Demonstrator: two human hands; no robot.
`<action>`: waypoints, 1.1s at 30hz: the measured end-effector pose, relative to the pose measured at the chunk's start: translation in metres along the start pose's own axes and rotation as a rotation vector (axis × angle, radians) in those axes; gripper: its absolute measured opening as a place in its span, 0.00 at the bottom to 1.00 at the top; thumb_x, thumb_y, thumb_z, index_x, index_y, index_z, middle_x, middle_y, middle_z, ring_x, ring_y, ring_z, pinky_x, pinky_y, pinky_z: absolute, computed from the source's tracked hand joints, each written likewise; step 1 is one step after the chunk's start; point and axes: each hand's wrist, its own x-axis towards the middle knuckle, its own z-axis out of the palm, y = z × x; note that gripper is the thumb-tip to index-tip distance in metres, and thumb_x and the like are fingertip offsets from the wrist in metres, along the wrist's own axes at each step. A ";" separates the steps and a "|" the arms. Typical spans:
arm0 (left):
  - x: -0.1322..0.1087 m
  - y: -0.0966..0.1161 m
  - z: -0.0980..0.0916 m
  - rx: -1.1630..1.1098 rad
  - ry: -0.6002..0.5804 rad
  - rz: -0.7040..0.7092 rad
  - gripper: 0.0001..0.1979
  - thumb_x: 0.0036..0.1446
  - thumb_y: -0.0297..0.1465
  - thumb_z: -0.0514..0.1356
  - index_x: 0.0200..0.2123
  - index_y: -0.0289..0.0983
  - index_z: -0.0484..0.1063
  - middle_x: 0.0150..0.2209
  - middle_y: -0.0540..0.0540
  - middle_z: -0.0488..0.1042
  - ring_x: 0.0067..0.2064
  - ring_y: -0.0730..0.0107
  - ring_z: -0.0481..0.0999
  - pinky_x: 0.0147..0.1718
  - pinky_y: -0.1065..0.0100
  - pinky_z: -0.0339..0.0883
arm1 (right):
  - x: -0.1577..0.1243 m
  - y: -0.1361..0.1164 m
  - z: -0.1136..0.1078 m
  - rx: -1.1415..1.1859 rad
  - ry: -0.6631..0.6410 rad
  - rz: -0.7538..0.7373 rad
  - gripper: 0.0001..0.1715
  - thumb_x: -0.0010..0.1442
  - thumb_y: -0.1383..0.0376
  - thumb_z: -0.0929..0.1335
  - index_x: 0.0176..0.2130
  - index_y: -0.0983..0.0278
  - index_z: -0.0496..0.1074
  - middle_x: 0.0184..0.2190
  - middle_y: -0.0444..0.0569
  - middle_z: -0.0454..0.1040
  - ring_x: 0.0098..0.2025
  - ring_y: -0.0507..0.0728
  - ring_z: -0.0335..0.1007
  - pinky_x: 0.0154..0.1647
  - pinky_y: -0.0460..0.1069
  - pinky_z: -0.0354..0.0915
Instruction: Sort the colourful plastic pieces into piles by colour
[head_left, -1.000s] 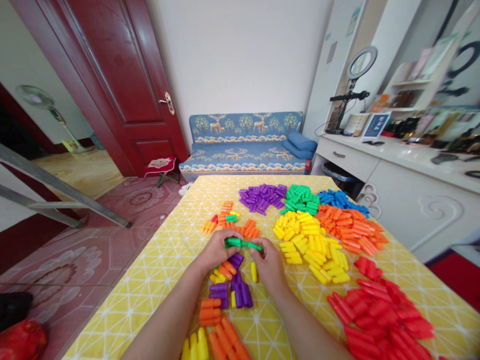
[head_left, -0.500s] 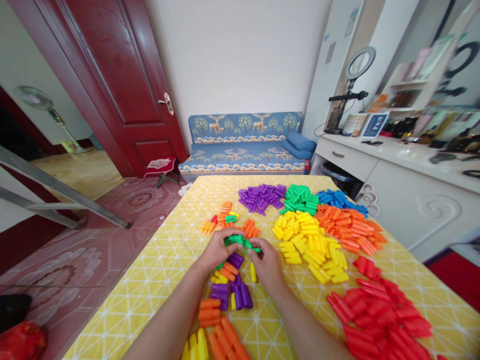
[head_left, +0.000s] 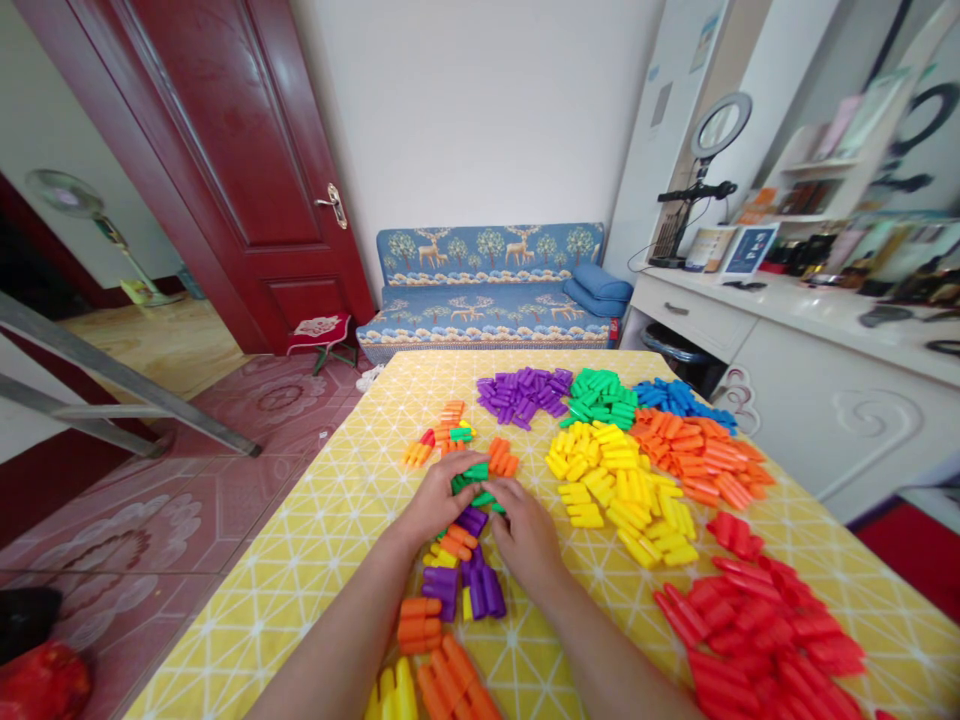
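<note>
Over the middle of the table, my left hand [head_left: 442,492] curls its fingers round a green plastic building block [head_left: 474,472]. Close against it, my right hand [head_left: 526,528] grips a second green piece, mostly hidden by the fingers. The two hands nearly meet, and I cannot tell whether the pieces are joined. Just below them lie purple blocks [head_left: 484,590], an orange block [head_left: 457,542] and yellow pieces. Beyond my left hand sit an orange block [head_left: 502,457] and a small cluster of orange, green and red blocks [head_left: 450,435].
Sorted piles lie on the yellow tablecloth [head_left: 285,560]: purple [head_left: 523,395], green [head_left: 602,398], blue [head_left: 679,400], orange [head_left: 697,455], yellow [head_left: 622,485] and red [head_left: 765,630]. Orange blocks [head_left: 457,680] lie near the front edge. A patterned sofa [head_left: 487,300] stands behind the table.
My right hand has moved slightly left, bringing its green piece against the one in my left hand. The yellow piece beside my right hand is now covered by that hand.
</note>
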 end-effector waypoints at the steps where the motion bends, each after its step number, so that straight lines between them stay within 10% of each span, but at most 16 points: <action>1: 0.000 -0.001 0.000 -0.007 -0.002 -0.007 0.21 0.52 0.23 0.59 0.51 0.39 0.72 0.50 0.43 0.74 0.54 0.61 0.69 0.57 0.57 0.59 | 0.000 -0.001 0.000 -0.008 0.000 0.005 0.26 0.51 0.75 0.62 0.47 0.58 0.72 0.45 0.49 0.71 0.47 0.57 0.68 0.49 0.51 0.63; 28: 0.001 -0.008 -0.001 -0.142 0.022 -0.073 0.21 0.54 0.26 0.58 0.53 0.38 0.70 0.53 0.43 0.72 0.56 0.60 0.69 0.58 0.56 0.58 | -0.006 -0.008 -0.003 0.321 0.207 0.173 0.14 0.53 0.68 0.65 0.42 0.62 0.70 0.39 0.47 0.75 0.42 0.56 0.70 0.43 0.50 0.65; 33: 0.002 -0.014 0.000 -0.141 0.062 -0.129 0.15 0.56 0.29 0.57 0.47 0.37 0.75 0.47 0.42 0.77 0.50 0.61 0.74 0.54 0.57 0.63 | 0.016 -0.021 -0.031 0.262 0.128 0.198 0.11 0.50 0.66 0.66 0.36 0.61 0.73 0.34 0.45 0.76 0.35 0.55 0.71 0.37 0.48 0.66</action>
